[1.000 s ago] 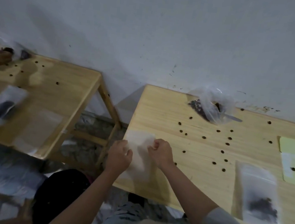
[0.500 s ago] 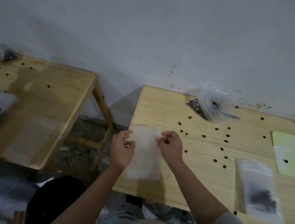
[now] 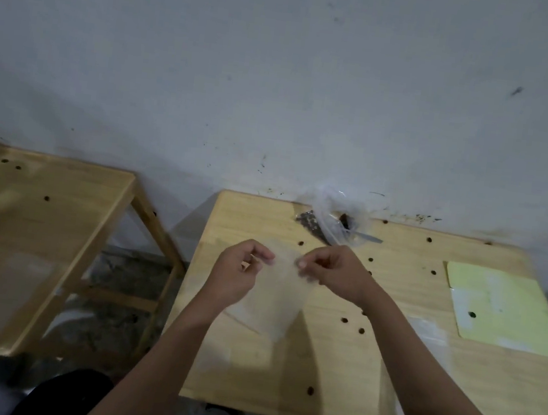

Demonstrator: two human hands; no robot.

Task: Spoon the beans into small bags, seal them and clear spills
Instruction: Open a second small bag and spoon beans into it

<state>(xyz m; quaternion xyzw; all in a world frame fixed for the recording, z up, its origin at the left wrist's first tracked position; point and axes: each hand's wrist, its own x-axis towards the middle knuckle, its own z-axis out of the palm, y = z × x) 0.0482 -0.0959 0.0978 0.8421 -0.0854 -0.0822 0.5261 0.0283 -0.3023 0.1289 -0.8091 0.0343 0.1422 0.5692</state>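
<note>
Beans (image 3: 343, 320) lie scattered as dark specks over the wooden table (image 3: 330, 380), and more sit heaped in the crumpled clear supply bag (image 3: 327, 221) at the table's far edge against the wall, with a grey spoon handle (image 3: 367, 237) sticking out of it to the right. In the head view both forearms reach forward from the bottom of the frame and converge above the table. The left hand (image 3: 234, 276) has its fingers curled, thumb and fingertips pinching the upper left edge of an empty small bag (image 3: 272, 305). The right hand (image 3: 333, 271), wrist bent inward, pinches the bag's upper right edge the same way. The bag hangs between them, slanted, its lower end toward the person. A pale yellow-green sheet (image 3: 502, 304) lies on the table's right side.
</note>
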